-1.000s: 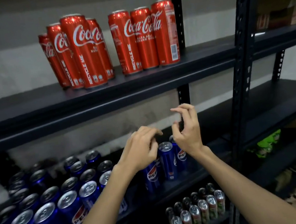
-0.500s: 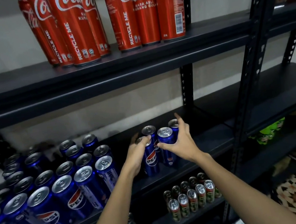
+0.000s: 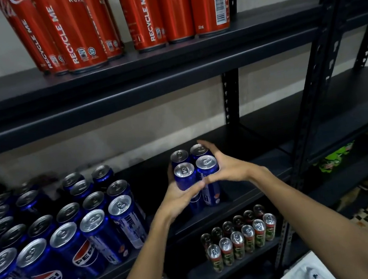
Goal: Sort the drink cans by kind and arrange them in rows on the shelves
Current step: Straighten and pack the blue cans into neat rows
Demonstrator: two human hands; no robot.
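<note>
Pepsi cans point(image 3: 56, 232) — left of clutched four point(image 3: 194, 168)

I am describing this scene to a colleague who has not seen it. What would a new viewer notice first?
First, the two hands meeting at the centre of the middle shelf: the left hand and right hand clasp a cluster of four blue Pepsi cans between them. Next, the big block of blue Pepsi cans in rows at the left of the same shelf. Above, tall red Coca-Cola cans stand on the top shelf.
</note>
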